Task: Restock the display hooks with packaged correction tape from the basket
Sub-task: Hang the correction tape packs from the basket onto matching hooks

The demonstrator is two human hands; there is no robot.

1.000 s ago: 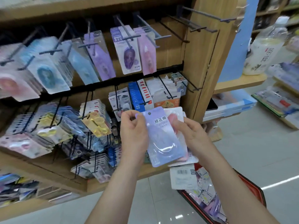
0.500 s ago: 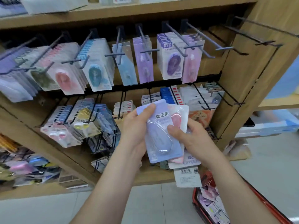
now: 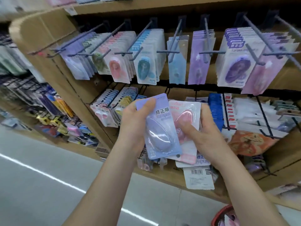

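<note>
Shelving (image 3: 48,38) of pale wood filled most of the view, standing on a grey floor (image 3: 40,176) crossed by a bright reflected stripe. Along its upper rail ran a row of display hooks (image 3: 206,38), most of them hung with carded correction tape: a thick teal-fronted bunch (image 3: 145,67), a pink bunch (image 3: 116,67) to its left and a purple bunch (image 3: 236,69) towards the right. A lower rail carried smaller goods, among them narrow blue boxes (image 3: 215,110). At the bottom right edge, low on the floor, showed the red rim of the basket (image 3: 219,214), only partly in frame.

Both forearms reached up in front of the lower rail. The left hand (image 3: 135,121) had its grip clamped on a lilac pack (image 3: 162,128), thumb across the card's upper left corner, the clear blister facing the camera. The right hand (image 3: 203,132) had its grip closed on a pink pack (image 3: 187,124), thumb pressed on the front, with further cards fanned out beneath it; the lowest, a white card (image 3: 198,178), showed a barcode. The lilac pack overlapped the pink pack's left edge. Neither pack was on a hook; both were held below the upper row.
</note>
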